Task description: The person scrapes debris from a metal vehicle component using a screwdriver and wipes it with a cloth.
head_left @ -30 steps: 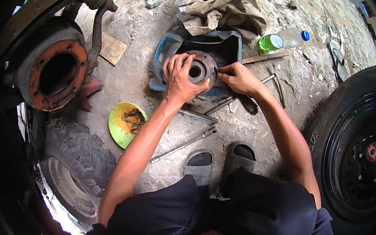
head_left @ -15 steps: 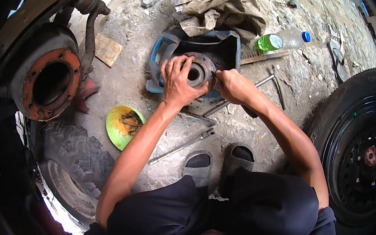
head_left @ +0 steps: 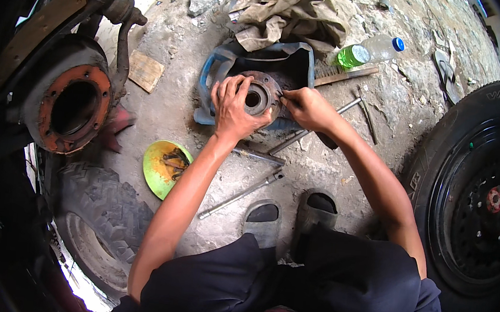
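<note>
Rusty grey metal makes the round flanged hub [head_left: 262, 97], which is at the mouth of the blue plastic container [head_left: 203, 116], at twelve o'clock from the person. The left hand [head_left: 232, 112] is clamped on it, its fingers spread from nine to eleven o'clock of the edge and its thumb near five o'clock. The right hand [head_left: 311, 108], at three o'clock, has thumb and fingers pinched together on a small dark piece [head_left: 279, 93]; what it is, I cannot tell. In my judgement, the hub could turn or tip if the left hand loosens, because I cannot see firm support below it. The small dark piece could slip from so narrow a pinch and drop into the container. Should the hub roll toward five o'clock, it might strike the steel bar [head_left: 293, 141] lying there
</note>
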Action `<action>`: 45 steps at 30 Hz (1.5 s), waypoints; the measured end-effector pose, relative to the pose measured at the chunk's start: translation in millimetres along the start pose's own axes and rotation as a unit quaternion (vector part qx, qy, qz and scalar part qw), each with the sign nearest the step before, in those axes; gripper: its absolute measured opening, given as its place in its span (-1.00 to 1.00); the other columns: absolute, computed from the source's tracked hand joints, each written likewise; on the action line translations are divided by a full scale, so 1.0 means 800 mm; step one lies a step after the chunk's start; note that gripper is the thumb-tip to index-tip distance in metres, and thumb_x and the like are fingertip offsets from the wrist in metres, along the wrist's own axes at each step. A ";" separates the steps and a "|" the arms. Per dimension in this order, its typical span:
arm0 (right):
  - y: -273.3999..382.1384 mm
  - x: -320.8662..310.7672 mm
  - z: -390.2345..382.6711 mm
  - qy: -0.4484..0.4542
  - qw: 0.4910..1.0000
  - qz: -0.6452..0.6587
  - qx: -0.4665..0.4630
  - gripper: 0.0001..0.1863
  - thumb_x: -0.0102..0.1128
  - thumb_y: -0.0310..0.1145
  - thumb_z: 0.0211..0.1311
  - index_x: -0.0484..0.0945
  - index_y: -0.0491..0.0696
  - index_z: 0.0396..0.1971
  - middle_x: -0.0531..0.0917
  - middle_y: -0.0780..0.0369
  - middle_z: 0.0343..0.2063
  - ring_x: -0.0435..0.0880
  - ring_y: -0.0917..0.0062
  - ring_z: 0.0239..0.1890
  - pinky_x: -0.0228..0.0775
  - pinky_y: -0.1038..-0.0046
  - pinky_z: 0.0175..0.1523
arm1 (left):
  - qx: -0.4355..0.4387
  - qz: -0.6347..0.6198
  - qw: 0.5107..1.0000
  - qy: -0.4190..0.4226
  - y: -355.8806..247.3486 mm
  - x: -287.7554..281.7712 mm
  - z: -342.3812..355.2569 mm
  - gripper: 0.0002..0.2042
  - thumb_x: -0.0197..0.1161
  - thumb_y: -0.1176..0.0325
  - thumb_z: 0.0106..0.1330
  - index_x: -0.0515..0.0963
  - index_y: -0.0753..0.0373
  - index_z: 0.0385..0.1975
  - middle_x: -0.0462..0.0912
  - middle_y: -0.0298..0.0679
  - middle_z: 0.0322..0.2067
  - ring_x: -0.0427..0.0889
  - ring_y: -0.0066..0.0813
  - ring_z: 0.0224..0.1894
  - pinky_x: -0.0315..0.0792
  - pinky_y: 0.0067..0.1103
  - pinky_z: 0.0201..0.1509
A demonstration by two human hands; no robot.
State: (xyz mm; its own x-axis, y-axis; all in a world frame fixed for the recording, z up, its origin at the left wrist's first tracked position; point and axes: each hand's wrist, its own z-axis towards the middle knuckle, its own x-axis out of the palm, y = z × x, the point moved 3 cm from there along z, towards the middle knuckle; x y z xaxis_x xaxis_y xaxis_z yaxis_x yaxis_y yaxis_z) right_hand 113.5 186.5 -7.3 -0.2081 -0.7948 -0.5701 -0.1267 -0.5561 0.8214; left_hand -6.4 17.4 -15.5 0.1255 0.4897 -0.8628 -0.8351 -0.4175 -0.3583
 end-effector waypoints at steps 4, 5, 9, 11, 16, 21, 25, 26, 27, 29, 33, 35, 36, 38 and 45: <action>0.014 0.010 -0.007 0.088 0.985 -0.145 0.025 -0.82 0.22 -0.39 0.35 0.67 -0.20 -0.26 0.67 -0.12 -0.47 0.68 -0.12 -0.31 0.54 0.02 -0.22 | 0.008 0.013 1.000 -0.002 0.001 -0.002 -0.002 -0.20 0.50 -0.07 -0.04 0.52 0.23 0.22 0.49 -0.08 0.18 0.37 -0.07 0.33 0.06 -0.09 0.49; 0.018 0.006 -0.011 0.119 0.981 -0.154 0.017 -0.82 0.22 -0.38 0.35 0.68 -0.20 -0.26 0.67 -0.11 -0.48 0.68 -0.11 -0.31 0.53 0.02 -0.23 | 0.007 0.012 1.000 -0.003 0.003 -0.003 -0.003 -0.20 0.50 -0.07 -0.04 0.52 0.23 0.22 0.49 -0.08 0.18 0.37 -0.07 0.34 0.06 -0.09 0.49; 0.028 -0.027 -0.015 0.168 0.979 -0.115 -0.016 -0.81 0.22 -0.36 0.35 0.68 -0.18 -0.27 0.67 -0.10 -0.48 0.69 -0.09 -0.32 0.52 0.03 -0.24 | 0.001 0.006 1.000 -0.001 0.001 -0.005 -0.004 -0.21 0.50 -0.08 -0.03 0.52 0.22 0.22 0.48 -0.09 0.19 0.35 -0.06 0.35 0.05 -0.09 0.49; 0.017 -0.029 -0.012 0.101 0.989 -0.112 0.009 -0.81 0.23 -0.37 0.33 0.69 -0.19 -0.30 0.67 -0.11 -0.48 0.69 -0.09 -0.32 0.52 0.04 -0.23 | 0.002 0.007 1.000 0.002 0.000 -0.004 -0.003 -0.21 0.49 -0.09 -0.03 0.52 0.23 0.22 0.48 -0.09 0.19 0.35 -0.06 0.35 0.05 -0.09 0.49; 0.026 -0.012 -0.016 0.076 0.995 -0.065 0.001 -0.83 0.22 -0.43 0.29 0.68 -0.22 -0.36 0.66 -0.13 -0.48 0.68 -0.11 -0.30 0.54 0.03 -0.21 | 0.007 0.007 1.000 -0.001 0.000 -0.003 -0.002 -0.20 0.48 -0.11 -0.01 0.52 0.23 0.23 0.48 -0.07 0.19 0.36 -0.06 0.35 0.05 -0.08 0.49; 0.027 0.006 -0.026 0.052 0.994 -0.096 0.012 -0.83 0.15 -0.48 0.22 0.66 -0.26 -0.46 0.62 -0.21 -0.55 0.70 -0.13 -0.37 0.59 0.00 -0.29 | 0.006 0.014 1.000 -0.003 0.001 -0.004 -0.003 -0.20 0.46 -0.13 0.01 0.51 0.24 0.23 0.49 -0.04 0.19 0.37 -0.05 0.34 0.06 -0.08 0.49; 0.026 0.007 -0.026 0.030 0.995 -0.095 0.030 -0.82 0.15 -0.49 0.22 0.65 -0.28 -0.46 0.62 -0.21 -0.55 0.70 -0.14 -0.37 0.59 0.00 -0.29 | 0.008 0.009 1.000 -0.005 -0.001 -0.005 -0.001 -0.21 0.46 -0.12 0.02 0.52 0.25 0.22 0.49 -0.04 0.19 0.37 -0.06 0.33 0.05 -0.09 0.49; 0.025 0.007 -0.026 0.033 0.994 -0.096 0.030 -0.82 0.15 -0.49 0.22 0.65 -0.29 -0.46 0.62 -0.21 -0.55 0.70 -0.14 -0.37 0.59 0.00 -0.29 | 0.009 0.009 1.000 -0.005 -0.002 -0.005 -0.001 -0.21 0.46 -0.12 0.02 0.52 0.25 0.22 0.49 -0.04 0.19 0.38 -0.06 0.33 0.05 -0.09 0.49; 0.026 0.008 -0.025 0.032 0.995 -0.092 0.027 -0.81 0.15 -0.48 0.24 0.65 -0.29 -0.47 0.62 -0.21 -0.55 0.70 -0.15 -0.36 0.58 0.00 -0.28 | 0.009 0.010 1.000 -0.004 -0.001 -0.005 -0.002 -0.21 0.46 -0.11 0.02 0.52 0.25 0.22 0.49 -0.04 0.19 0.38 -0.06 0.33 0.05 -0.09 0.49; 0.028 0.010 -0.024 0.032 0.996 -0.083 0.021 -0.78 0.15 -0.46 0.27 0.64 -0.30 -0.47 0.61 -0.22 -0.55 0.69 -0.16 -0.36 0.57 0.00 -0.28 | 0.010 0.005 1.000 -0.006 0.001 -0.004 -0.003 -0.21 0.47 -0.11 0.01 0.52 0.25 0.22 0.49 -0.05 0.18 0.38 -0.06 0.33 0.05 -0.09 0.49; 0.039 -0.003 -0.019 -0.024 0.995 -0.006 0.093 -0.74 0.21 -0.37 0.32 0.63 -0.30 -0.43 0.62 -0.21 -0.53 0.68 -0.17 -0.33 0.53 0.00 -0.26 | 0.010 0.002 1.000 -0.013 0.001 -0.004 -0.003 -0.20 0.49 -0.10 -0.01 0.52 0.25 0.22 0.50 -0.06 0.17 0.38 -0.07 0.33 0.05 -0.10 0.49; 0.043 -0.003 -0.019 -0.040 0.994 -0.022 0.097 -0.73 0.25 -0.34 0.33 0.62 -0.29 -0.40 0.63 -0.19 -0.52 0.68 -0.16 -0.32 0.51 0.00 -0.25 | 0.008 0.006 1.000 -0.011 0.003 -0.005 -0.005 -0.19 0.50 -0.10 -0.03 0.52 0.26 0.21 0.50 -0.07 0.16 0.38 -0.08 0.33 0.05 -0.10 0.49; 0.050 -0.005 -0.019 -0.046 0.993 -0.008 0.107 -0.74 0.30 -0.34 0.28 0.63 -0.30 -0.37 0.64 -0.17 -0.51 0.67 -0.15 -0.32 0.50 -0.01 -0.25 | 0.009 0.006 1.000 -0.010 0.001 -0.005 -0.003 -0.19 0.51 -0.09 -0.04 0.52 0.26 0.21 0.50 -0.07 0.16 0.38 -0.08 0.33 0.05 -0.10 0.49; 0.043 0.003 -0.019 -0.079 0.996 -0.017 0.032 -0.74 0.31 -0.36 0.25 0.62 -0.31 -0.36 0.63 -0.17 -0.52 0.67 -0.15 -0.32 0.50 -0.01 -0.25 | 0.007 -0.005 1.000 -0.009 -0.002 -0.005 -0.001 -0.19 0.53 -0.07 -0.07 0.52 0.27 0.21 0.50 -0.07 0.16 0.38 -0.09 0.33 0.05 -0.10 0.49; 0.052 0.017 -0.007 -0.064 0.994 0.010 0.091 -0.78 0.27 -0.44 0.15 0.63 -0.35 -0.44 0.62 -0.24 -0.45 0.69 -0.15 -0.26 0.56 0.01 -0.16 | -0.004 -0.018 1.000 -0.007 0.001 -0.002 -0.002 -0.15 0.54 -0.13 -0.10 0.52 0.30 0.17 0.51 -0.11 0.17 0.37 -0.14 0.36 -0.03 0.00 0.52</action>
State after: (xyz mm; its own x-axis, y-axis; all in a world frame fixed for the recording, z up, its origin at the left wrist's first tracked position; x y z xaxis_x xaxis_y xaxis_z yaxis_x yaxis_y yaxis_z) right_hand 110.5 151.0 19.1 -0.3327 -0.7607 -0.5573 -0.2921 -0.4788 0.8279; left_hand -6.0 15.1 -15.1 0.1468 0.5152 -0.8444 -0.8255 -0.4065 -0.3916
